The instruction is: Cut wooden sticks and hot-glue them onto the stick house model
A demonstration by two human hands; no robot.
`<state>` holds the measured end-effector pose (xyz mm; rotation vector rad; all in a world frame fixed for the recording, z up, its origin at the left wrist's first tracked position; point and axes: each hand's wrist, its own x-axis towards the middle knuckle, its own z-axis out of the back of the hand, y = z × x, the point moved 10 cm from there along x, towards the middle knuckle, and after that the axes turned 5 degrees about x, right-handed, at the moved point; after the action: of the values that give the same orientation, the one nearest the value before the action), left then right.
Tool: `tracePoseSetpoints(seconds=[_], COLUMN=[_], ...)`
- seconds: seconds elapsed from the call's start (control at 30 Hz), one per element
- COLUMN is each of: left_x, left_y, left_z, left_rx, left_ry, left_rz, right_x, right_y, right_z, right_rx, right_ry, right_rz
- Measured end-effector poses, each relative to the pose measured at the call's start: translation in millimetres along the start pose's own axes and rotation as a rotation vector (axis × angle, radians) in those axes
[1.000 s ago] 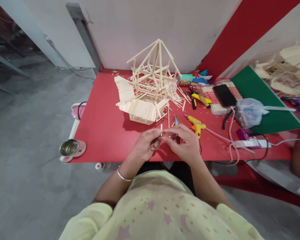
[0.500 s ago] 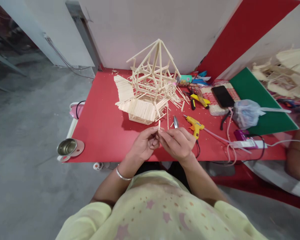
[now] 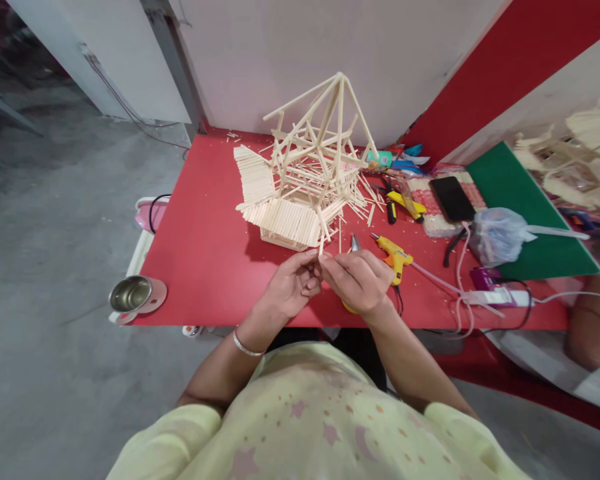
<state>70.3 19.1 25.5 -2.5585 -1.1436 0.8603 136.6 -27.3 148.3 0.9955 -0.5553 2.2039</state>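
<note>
Between both hands, in front of me, a short pale wooden stick [image 3: 321, 247] points up from the fingertips. My left hand [image 3: 291, 287] pinches it near its lower end, thumb and forefinger together, the other fingers curled. My right hand [image 3: 357, 280] is closed on the same stick from the other side. Just beyond the hands stands a model building made of wooden sticks [image 3: 290, 223], with slatted roof panels and an open pointed frame. A metal tool tip [image 3: 355, 242] shows behind my right hand; the hand hides most of it.
Right of my hands, a yellow glue gun [image 3: 396, 257] lies on the red table [image 3: 205, 267]. Beyond it are yellow-and-black cutters [image 3: 405, 203], a phone [image 3: 451, 199], a plastic bag [image 3: 500, 235] and a power strip [image 3: 500, 298]. A metal cup [image 3: 139, 295] stands at the left corner. Another person's arm [image 3: 593, 300] shows at right.
The view has shifted slightly, so the model appears farther right. My hands still hold the stick in nearly the same pose. Something yellow now shows below my right hand.
</note>
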Motion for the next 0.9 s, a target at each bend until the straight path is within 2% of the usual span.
tracePoseSetpoints(seconds=[0.23, 0.57, 0.9], left_x=[9, 16, 19], left_y=[-5, -15, -19], left_z=[3.4, -5.0, -4.6], left_rx=[-0.042, 0.02, 0.054], left_ry=[0.025, -0.006, -0.031], left_rz=[-0.038, -0.029, -0.049], right_x=[0, 4, 1], right_y=[-7, -7, -9], right_z=[-8, -8, -12], right_rx=[-0.022, -0.057, -0.018], right_ry=[0.041, 0.051, 0.073], right_rz=[0.023, 0.042, 0.027])
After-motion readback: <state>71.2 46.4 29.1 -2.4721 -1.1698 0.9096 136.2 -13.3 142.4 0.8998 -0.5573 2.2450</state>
